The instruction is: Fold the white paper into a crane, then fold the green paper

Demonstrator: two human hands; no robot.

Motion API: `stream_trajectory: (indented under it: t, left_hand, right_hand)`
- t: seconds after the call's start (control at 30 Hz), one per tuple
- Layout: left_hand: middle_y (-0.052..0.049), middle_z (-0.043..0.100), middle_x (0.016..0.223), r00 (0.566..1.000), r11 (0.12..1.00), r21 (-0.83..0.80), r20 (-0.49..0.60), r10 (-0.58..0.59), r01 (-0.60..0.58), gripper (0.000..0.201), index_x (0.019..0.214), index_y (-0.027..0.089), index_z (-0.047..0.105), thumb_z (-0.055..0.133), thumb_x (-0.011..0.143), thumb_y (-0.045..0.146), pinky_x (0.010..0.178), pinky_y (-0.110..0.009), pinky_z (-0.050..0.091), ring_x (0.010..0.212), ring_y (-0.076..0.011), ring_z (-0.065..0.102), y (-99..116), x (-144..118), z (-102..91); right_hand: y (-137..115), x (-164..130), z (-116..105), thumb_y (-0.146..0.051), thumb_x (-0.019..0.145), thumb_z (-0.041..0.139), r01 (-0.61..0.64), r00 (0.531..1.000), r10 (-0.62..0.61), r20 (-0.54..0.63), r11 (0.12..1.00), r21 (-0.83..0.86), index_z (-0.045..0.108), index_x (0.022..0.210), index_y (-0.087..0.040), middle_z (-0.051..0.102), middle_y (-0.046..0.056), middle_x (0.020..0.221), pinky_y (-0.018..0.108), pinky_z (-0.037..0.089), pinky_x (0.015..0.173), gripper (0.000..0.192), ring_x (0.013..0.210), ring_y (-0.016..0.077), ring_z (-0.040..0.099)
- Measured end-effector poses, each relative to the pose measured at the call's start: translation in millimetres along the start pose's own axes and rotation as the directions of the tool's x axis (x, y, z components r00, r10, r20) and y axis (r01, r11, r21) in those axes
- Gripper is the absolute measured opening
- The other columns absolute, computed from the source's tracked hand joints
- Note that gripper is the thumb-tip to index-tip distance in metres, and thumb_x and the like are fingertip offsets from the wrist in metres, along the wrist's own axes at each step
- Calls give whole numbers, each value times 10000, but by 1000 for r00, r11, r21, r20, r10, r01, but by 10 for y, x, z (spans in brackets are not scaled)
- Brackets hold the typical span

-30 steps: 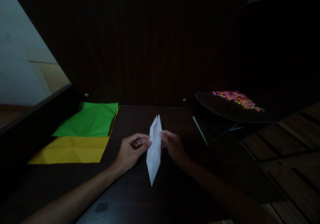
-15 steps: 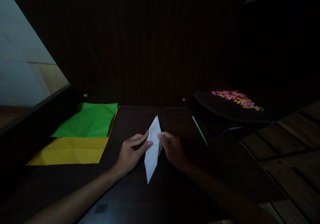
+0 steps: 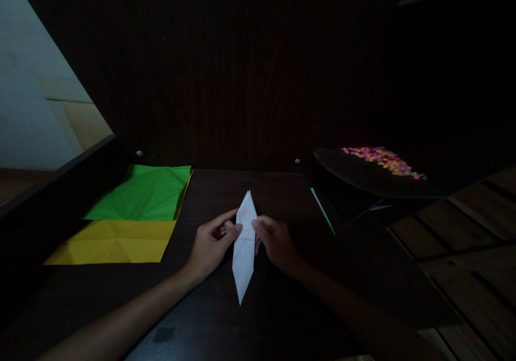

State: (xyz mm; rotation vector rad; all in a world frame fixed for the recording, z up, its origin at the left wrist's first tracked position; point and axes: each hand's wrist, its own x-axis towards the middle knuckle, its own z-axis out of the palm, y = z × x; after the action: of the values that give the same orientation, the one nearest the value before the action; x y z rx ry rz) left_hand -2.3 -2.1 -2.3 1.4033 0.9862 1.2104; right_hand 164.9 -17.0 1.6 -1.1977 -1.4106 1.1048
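Paper (image 3: 244, 256), white and folded long with pointed ends, between two hands

Left hand (image 3: 213, 243) pinches one long edge, right hand (image 3: 277, 241) pinches the other, both near its middle. Out to the left hand's left, a green sheet (image 3: 141, 193) overlaps a yellow sheet (image 3: 116, 242).

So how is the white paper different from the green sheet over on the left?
The white paper is folded into a narrow shape, pointed at both ends; the green sheet is spread out broad. The white paper is held between the left hand and right hand, while the green sheet lies untouched, overlapping a yellow sheet. Both show crease lines.
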Motion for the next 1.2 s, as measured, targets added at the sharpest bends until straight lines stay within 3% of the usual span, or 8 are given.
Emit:
stream_trajectory:
  t: [0.23, 0.4, 0.63, 0.8, 0.93, 1.07, 1.2]
  left_hand:
    - [-45, 767, 815, 997, 990, 124, -17, 69, -67, 214, 957, 196, 795, 704, 808, 320, 622, -271, 550, 708, -192, 674, -12, 37, -50]
    - [-33, 760, 764, 998, 990, 125, 6, 64, -64, 181, 920, 202, 802, 697, 824, 315, 624, -260, 541, 698, -188, 677, -15, 34, -65]
    - [-19, 717, 630, 999, 999, 19, 18, -40, 40, 210, 817, 148, 786, 724, 784, 345, 530, -240, 507, 540, -147, 617, 23, 44, -50]
    - [-1, 651, 531, 985, 988, -81, 122, -121, 132, 259, 695, 140, 713, 735, 770, 387, 501, -222, 480, 477, -119, 579, 70, 55, -54]
    - [-10, 645, 515, 956, 971, -103, 226, -190, 217, 328, 630, 138, 661, 735, 770, 426, 458, -210, 442, 439, -107, 557, 45, 50, -58]
    - [2, 626, 519, 931, 957, -140, 304, -201, 253, 313, 691, 130, 666, 738, 774, 423, 431, -197, 402, 421, -93, 536, 21, 40, -47]
    - [4, 614, 527, 941, 963, -147, 287, -178, 227, 308, 680, 130, 668, 748, 765, 415, 413, -197, 372, 418, -87, 510, 32, 44, -55]
  right_hand:
    - [38, -9, 9, -381, 912, 498, -30, 996, 30, 88, 1000, -9, 567, 659, -190, 552, -38, 471, 198, 398, 405, 325, 397, 112, 559]
    - [42, 10, 22, -370, 872, 514, -72, 996, 69, 62, 996, 51, 540, 611, -200, 509, -48, 460, 207, 380, 398, 313, 388, 112, 527]
    - [47, 31, 12, -348, 826, 538, -75, 997, 72, 29, 993, 94, 544, 582, -200, 499, -39, 486, 224, 347, 461, 286, 462, 117, 479]
    - [19, 60, -16, -337, 801, 544, -28, 999, 27, 21, 999, 46, 556, 581, -193, 473, -37, 542, 240, 331, 530, 263, 537, 119, 436]
    - [-2, 71, -53, -337, 807, 527, -36, 993, 32, 115, 999, 30, 546, 580, -190, 437, -47, 538, 245, 312, 535, 271, 526, 112, 392]
    - [1, 62, -68, -329, 817, 521, -50, 975, 40, 217, 998, 44, 537, 588, -188, 469, -42, 551, 245, 327, 556, 269, 548, 118, 423]
    - [1, 64, -63, -350, 828, 534, -43, 971, 37, 236, 999, 20, 546, 588, -184, 507, -32, 575, 243, 350, 576, 292, 581, 124, 455]
